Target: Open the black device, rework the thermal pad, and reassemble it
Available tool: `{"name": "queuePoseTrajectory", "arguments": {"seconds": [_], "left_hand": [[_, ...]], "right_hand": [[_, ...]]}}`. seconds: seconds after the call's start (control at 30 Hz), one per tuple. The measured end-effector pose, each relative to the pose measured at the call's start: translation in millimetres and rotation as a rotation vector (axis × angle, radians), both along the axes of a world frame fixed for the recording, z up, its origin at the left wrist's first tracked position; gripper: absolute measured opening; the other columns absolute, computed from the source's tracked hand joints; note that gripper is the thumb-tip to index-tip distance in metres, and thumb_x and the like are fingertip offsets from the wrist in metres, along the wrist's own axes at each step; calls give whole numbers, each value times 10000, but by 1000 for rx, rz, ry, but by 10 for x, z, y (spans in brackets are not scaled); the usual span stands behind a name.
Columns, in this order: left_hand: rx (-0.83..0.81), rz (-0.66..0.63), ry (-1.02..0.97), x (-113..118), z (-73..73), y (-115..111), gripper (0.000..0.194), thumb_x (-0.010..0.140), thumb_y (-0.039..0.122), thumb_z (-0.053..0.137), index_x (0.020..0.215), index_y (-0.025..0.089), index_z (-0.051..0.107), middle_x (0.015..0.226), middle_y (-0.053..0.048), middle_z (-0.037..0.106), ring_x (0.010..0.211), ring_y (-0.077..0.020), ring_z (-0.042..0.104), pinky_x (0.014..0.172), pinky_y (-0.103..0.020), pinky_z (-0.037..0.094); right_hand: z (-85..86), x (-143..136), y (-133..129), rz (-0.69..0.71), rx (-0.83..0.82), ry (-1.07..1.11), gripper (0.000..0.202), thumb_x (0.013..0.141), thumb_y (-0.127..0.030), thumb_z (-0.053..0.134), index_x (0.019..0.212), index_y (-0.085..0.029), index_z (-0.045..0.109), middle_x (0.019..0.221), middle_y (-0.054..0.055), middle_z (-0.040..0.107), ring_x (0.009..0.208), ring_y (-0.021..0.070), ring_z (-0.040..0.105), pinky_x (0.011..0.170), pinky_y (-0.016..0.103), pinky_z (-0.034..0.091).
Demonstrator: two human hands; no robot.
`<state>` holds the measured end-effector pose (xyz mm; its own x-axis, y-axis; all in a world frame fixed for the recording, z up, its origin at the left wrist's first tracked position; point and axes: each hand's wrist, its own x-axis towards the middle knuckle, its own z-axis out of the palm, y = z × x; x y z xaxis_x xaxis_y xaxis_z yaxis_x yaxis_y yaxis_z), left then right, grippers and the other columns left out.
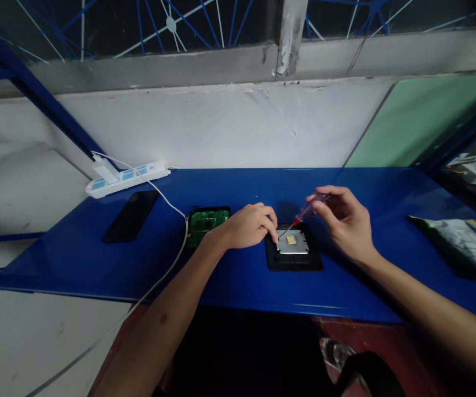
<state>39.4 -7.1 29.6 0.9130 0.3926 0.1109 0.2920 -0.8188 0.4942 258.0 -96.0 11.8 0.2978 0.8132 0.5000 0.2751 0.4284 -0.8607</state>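
The blue table [238, 286] carries everything, a hard, smooth surface on which light parts could slide. A shiny bag [465, 242] lies by its right end. The right hand [347, 226] has its fingers and thumb closed around the handle of a screwdriver, which leans down toward the left. The black casing [296, 263] lies flat near the middle of the surface, closer to the front edge than the back. It looks like thin plastic: light, fairly stiff, easy to shift, best steadied by its rim. The left hand [249, 226] reaches across with fingers curled, fingertips at the casing's left side by the driver's tip — whether they pinch anything small there, I cannot tell. Left of the casing, partly behind that hand, sits a green circuit board [205, 220], probably fragile and better lifted by its edges. The metal plate [298, 249] in the casing should be rigid and slick, so edges again. The screwdriver [305, 212] seems light; its slim shaft could skid across the metal — grip the handle. Smallest is the yellow pad [291, 240] on the plate, perhaps soft and easily marked, so better left untouched.
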Motion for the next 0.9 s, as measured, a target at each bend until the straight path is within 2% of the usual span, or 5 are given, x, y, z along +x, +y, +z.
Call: {"name": "queuePoseTrajectory", "arguments": {"seconds": [0.27, 0.47, 0.57, 0.77, 0.9], "left_hand": [[5, -10, -17, -5, -2, -1, 515, 794, -32, 407, 803, 293, 807, 1059, -1, 705, 941, -180, 601, 955, -416, 427], [12, -34, -44, -7, -21, 17, 503, 788, -29, 412, 808, 282, 807, 1055, -6, 704, 953, -177, 615, 961, -403, 436], [19, -37, -49, -6, -27, 17, 508, 776, -35, 413, 813, 280, 810, 1044, -8, 705, 965, -179, 621, 964, -402, 441], [26, -22, -65, 1, -43, 27, 485, 790, -22, 430, 803, 276, 813, 1045, -18, 719, 997, -193, 633, 966, -399, 475], [-8, -30, -93, 3, -43, 34, 474, 775, -24, 443, 823, 267, 814, 1016, -14, 728, 995, -187, 637, 946, -359, 513]], "right_hand": [[-8, 0, 35, 48, 23, -20, 221, 892, -295, 715, 1101, -274, 645, 966, 13, 743, 834, 164, 729, 814, 350, 628], [89, -7, 84, 156, 18, -117, 233, 921, -287, 670, 1148, -266, 620, 993, 18, 742, 850, 170, 731, 803, 367, 629], [165, -6, 101, 229, 10, -168, 228, 939, -273, 649, 1164, -260, 617, 1018, 21, 740, 889, 168, 729, 822, 358, 625], [304, -75, 127, 464, -47, -240, 294, 994, -272, 569, 1288, -270, 570, 1158, 38, 710, 920, 161, 729, 835, 352, 628], [338, -147, 125, 423, 14, -384, 299, 1007, -252, 539, 1303, -253, 584, 1176, 59, 692, 980, 174, 710, 860, 354, 605]]}}
